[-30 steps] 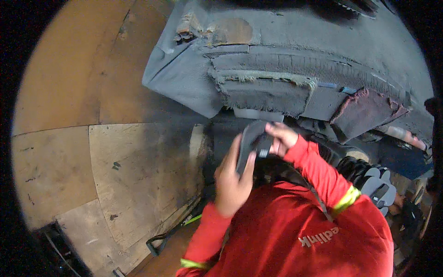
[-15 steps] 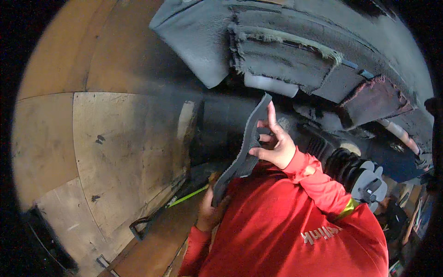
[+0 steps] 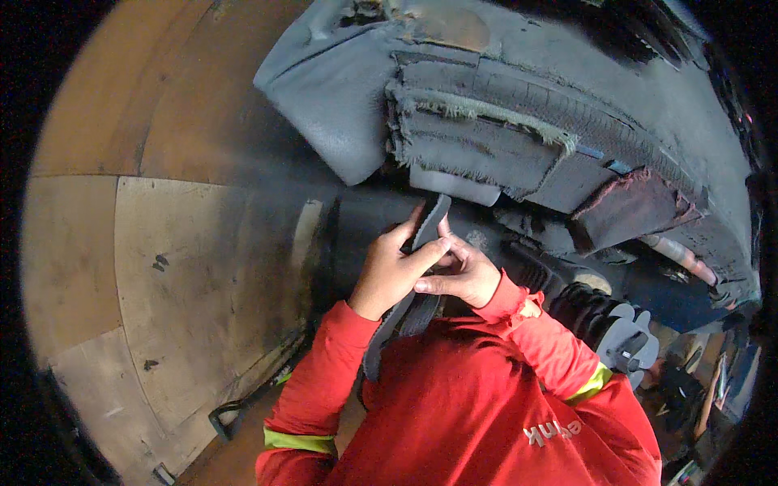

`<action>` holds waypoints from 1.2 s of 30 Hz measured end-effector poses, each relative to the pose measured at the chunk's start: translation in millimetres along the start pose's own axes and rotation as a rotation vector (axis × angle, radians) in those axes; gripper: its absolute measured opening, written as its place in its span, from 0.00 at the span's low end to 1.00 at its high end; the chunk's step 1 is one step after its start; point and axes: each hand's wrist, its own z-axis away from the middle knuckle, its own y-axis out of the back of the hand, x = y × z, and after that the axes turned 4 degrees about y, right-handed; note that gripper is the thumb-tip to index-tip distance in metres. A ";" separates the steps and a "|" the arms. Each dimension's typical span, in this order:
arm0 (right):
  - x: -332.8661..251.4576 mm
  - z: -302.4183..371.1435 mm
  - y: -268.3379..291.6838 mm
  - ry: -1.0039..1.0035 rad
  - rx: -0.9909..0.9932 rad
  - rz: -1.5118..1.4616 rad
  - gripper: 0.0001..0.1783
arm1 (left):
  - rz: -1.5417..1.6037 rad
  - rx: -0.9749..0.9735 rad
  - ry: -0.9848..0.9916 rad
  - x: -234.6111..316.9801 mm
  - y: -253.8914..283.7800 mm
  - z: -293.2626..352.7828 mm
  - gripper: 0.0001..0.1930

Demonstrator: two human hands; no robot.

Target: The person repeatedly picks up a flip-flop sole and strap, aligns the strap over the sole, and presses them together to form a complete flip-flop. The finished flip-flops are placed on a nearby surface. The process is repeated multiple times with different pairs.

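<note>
Wooden boards (image 3: pixel 203 267) cover the area left of the fingers, and beyond the fingertips hangs the ragged edge of one dusty grey desk (image 3: pixel 559 69) padded with cloth. One dark sandal (image 3: pixel 429 223) sits between the two hands, tilted, one end rising past the fingertips and the other running down beside the red sleeve (image 3: pixel 312 385) of the left arm. Fingers of the left hand (image 3: pixel 385 271) wrap its sole, thumb across the front; those of the right hand (image 3: pixel 470 279) grip it from the other side, together hiding its middle. Just past the fingertips, one white pad (image 3: pixel 454 185) pokes out below the cloth. Right of the fingers, well apart, lies one pile of sandals (image 3: pixel 632 340), too overlapped to count.
</note>
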 end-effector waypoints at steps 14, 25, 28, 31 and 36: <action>62.7 -11.6 13.6 0.713 0.503 0.911 0.28 | 0.052 0.204 -0.188 -17.1 -30.4 28.4 0.32; 50.7 -15.4 10.4 0.741 0.339 1.020 0.29 | -0.471 0.401 -0.199 9.7 -22.8 6.6 0.18; 36.6 -4.6 -10.2 0.492 0.244 0.612 0.30 | -0.566 0.322 -0.131 28.4 -12.6 6.9 0.17; 10.5 4.1 -26.4 0.292 0.120 0.171 0.34 | -0.348 0.217 -0.112 52.2 -4.3 8.0 0.16; -41.8 11.9 -29.3 -0.123 -0.016 -0.154 0.51 | -0.368 0.068 0.043 76.1 13.2 11.0 0.16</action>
